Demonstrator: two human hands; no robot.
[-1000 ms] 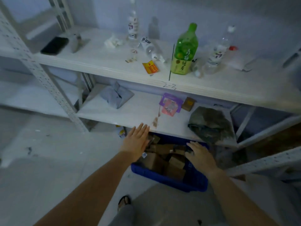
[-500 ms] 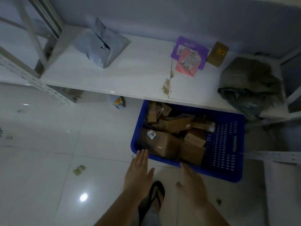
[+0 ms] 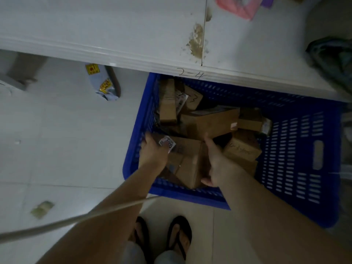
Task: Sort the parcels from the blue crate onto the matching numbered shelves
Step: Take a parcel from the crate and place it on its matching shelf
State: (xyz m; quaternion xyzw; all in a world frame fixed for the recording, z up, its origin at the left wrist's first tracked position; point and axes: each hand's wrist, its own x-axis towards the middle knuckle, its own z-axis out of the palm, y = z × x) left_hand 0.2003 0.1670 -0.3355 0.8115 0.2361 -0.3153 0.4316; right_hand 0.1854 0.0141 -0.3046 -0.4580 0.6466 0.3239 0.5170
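The blue crate (image 3: 297, 149) stands on the floor, half under a white shelf (image 3: 106, 31) whose edge is marked "2-4" (image 3: 190, 74). Several brown cardboard parcels lie in it. My left hand (image 3: 152, 152) grips the left side of the nearest cardboard parcel (image 3: 187, 161), thumb by its white label. Against that parcel's right side lies my right hand (image 3: 216, 161), thumb curled round the near corner. Behind it are a long box (image 3: 211, 121), a box marked "3" (image 3: 194, 98) and a small box (image 3: 242, 149).
A pink parcel (image 3: 238, 5) and a dark green bag (image 3: 333, 60) sit on the shelf. A grey bagged parcel (image 3: 103, 82) lies on the floor left of the crate, with a scrap (image 3: 41, 209) nearer. My sandalled feet (image 3: 179, 235) stand before the crate; a white cable (image 3: 76, 218) crosses my left arm.
The view dropped from the shelves down to the crate. Both hands moved from above the floor into the crate and closed on the nearest cardboard parcel.
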